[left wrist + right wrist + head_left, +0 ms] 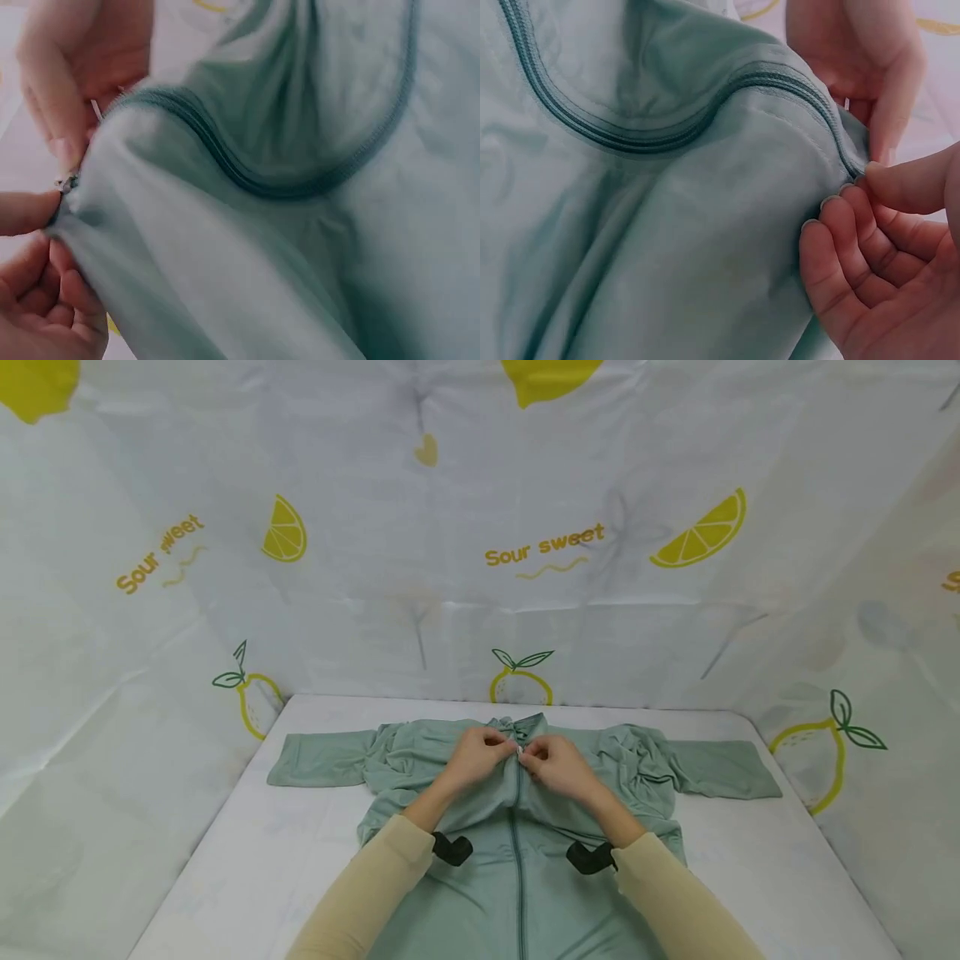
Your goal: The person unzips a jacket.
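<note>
A sage-green zip-up jacket (517,877) lies flat on the white table (247,860), front up, with its sleeves spread to both sides. Both hands meet at the top of the zip (517,827), just below the collar. My left hand (483,753) pinches the fabric edge left of the zip, thumb against the cloth (22,214). My right hand (547,760) pinches the right edge at the zip's top end (862,176). A small metal slider (69,182) shows between the two hands. The zip (630,135) buckles in a curve below them.
A lemon-print white cloth (480,527) walls the table on the back and both sides. The left sleeve (322,758) and the right sleeve (727,768) reach almost to those walls. Bare table surface lies on either side of the jacket's body.
</note>
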`<state>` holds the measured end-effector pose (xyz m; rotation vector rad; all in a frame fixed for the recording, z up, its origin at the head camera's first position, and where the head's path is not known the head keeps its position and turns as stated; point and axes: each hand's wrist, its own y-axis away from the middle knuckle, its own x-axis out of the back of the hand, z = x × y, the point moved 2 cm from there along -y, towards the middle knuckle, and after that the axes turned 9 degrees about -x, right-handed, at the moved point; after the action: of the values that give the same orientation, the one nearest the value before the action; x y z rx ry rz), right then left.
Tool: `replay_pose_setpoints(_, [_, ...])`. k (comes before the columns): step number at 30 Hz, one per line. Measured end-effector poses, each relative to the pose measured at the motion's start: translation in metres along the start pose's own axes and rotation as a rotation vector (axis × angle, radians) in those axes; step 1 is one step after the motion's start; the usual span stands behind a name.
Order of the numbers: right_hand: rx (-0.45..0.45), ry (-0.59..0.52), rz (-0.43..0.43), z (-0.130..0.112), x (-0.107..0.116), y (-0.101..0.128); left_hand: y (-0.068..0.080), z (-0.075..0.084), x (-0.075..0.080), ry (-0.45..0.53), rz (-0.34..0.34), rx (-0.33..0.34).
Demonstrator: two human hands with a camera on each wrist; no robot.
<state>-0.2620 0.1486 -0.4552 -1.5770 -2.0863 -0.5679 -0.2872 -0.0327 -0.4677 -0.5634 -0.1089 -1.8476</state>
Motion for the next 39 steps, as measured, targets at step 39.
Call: replay_pose_setpoints(39, [0.071, 0.092, -0.078, 0.016, -0.020, 0.016, 0.015, -0.016, 0.006, 0.069, 0.024, 0.124])
